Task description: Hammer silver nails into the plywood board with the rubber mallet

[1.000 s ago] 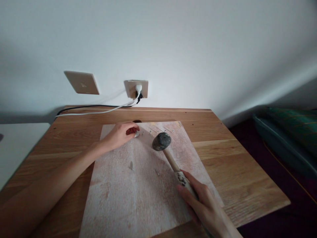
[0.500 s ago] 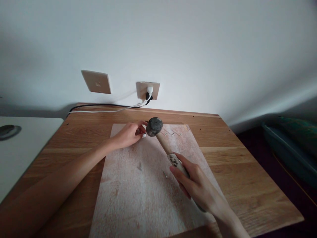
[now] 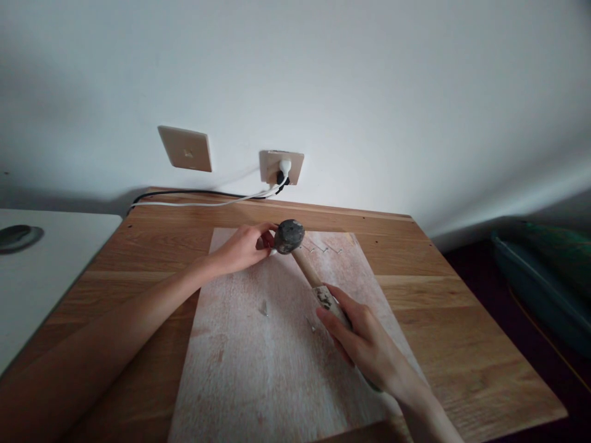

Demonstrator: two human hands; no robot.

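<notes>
A pale wooden board [image 3: 258, 363] lies on a wooden table [image 3: 462, 320]. My right hand [image 3: 360, 341] is wrapped round the wooden handle of a mallet with a dark head [image 3: 289, 236]. The head hangs over the board's far edge, right beside my left hand [image 3: 244, 247]. That hand is pinched shut on a small pale thing at the far edge; I cannot make out what it is. Two nails stand in the board, one [image 3: 264, 308] at mid-left and one [image 3: 310, 322] close to my right hand. Several more nails [image 3: 323, 248] line the far edge.
Two wall plates are behind the table: a blank one [image 3: 185, 148] and a socket [image 3: 281, 167] with white and black plugs, their cables [image 3: 194, 198] running left along the table's back edge. A white surface [image 3: 41, 264] adjoins on the left. A dark green object [image 3: 545, 271] lies at right.
The mallet head has swung left and away from me, from the board's middle to right beside my left hand's fingertips. My right hand slid forward along the handle. The view shifted slightly.
</notes>
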